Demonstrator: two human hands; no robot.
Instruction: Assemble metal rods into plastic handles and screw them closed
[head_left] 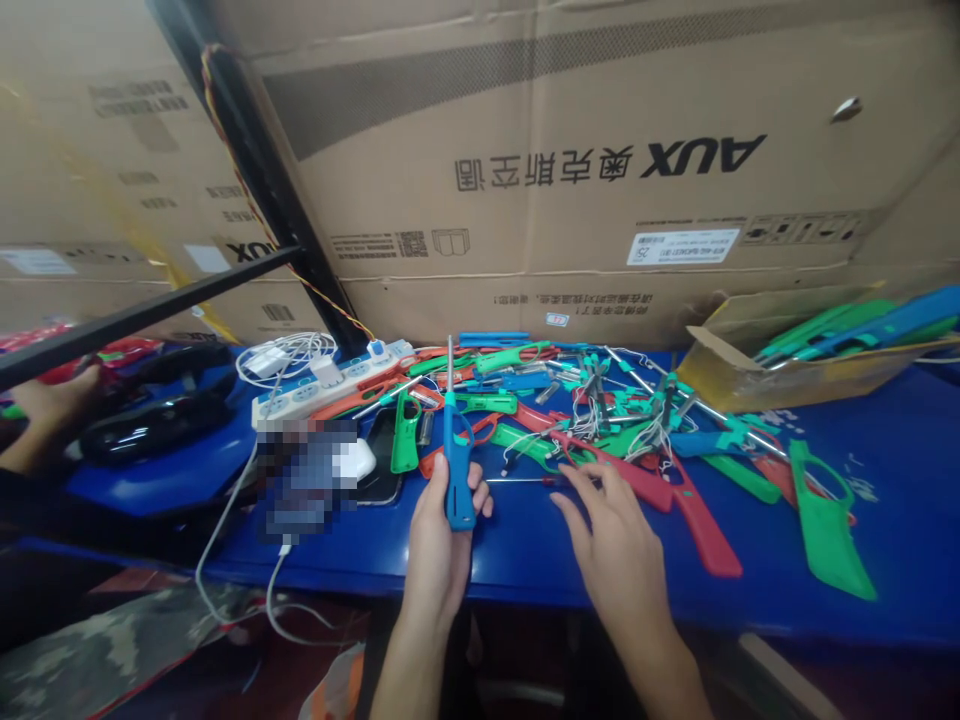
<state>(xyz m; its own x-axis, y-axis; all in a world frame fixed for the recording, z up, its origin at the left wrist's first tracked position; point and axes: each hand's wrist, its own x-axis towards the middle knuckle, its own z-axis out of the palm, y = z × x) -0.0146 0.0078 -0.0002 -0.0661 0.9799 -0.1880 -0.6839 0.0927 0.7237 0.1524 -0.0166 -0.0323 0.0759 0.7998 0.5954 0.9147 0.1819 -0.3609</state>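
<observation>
My left hand (442,530) is closed around the handle of a blue long-nosed lighter (459,470), whose metal tube points up and away from me. To its right, my right hand (619,540) hovers low over the table, thumb and fingers apart. A thin metal rod with a reddish end (521,481) lies between the two hands, close to my right fingertips; whether they touch it I cannot tell. Beyond the hands spread lighter parts: red handle shells (705,525), a green shell (829,520) at the right, and metal tubes with white wires (592,400).
A cardboard box (739,375) holding green and blue lighters stands at the right. On the left are a power strip (322,385), a phone (386,460), white cables and a black object (154,425). Another person's hand (56,400) shows far left. Large cartons (525,90) stand behind.
</observation>
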